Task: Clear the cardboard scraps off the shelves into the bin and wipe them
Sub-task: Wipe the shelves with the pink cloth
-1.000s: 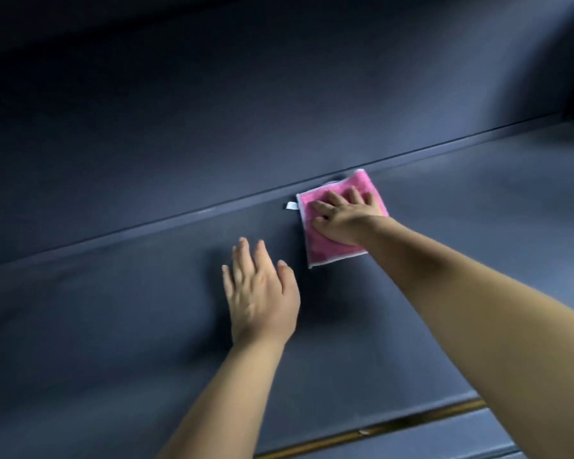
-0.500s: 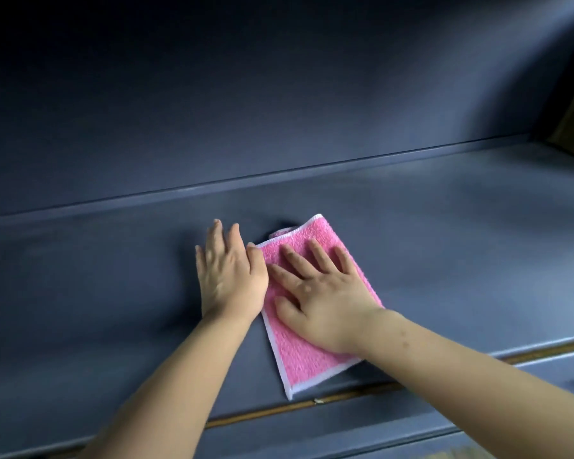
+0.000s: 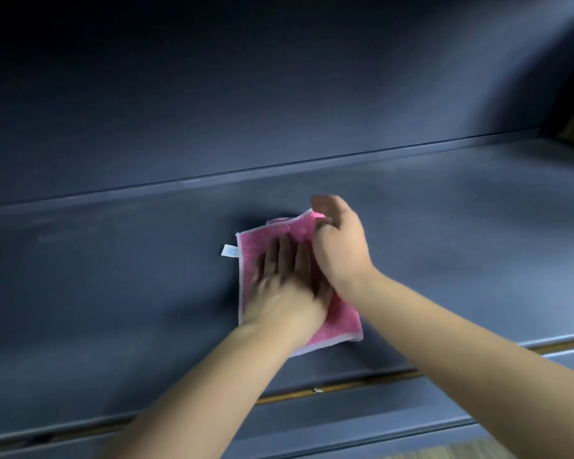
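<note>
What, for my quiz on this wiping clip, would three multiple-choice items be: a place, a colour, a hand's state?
1. Where is the cloth? A on the shelf; B in a bin; C on the floor.
2. Its colour? A green; B pink; C yellow.
3. The right hand is: A flat on the shelf; B idle; C pinching the cloth's corner.
Answers: A, it lies on the shelf under the left hand; B, its pile is pink; C, curled fingers pinch its far corner.

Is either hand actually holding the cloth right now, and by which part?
The right hand pinches the pink cloth by its far right corner. The left hand only presses flat on its middle, fingers straight, gripping nothing.
</note>
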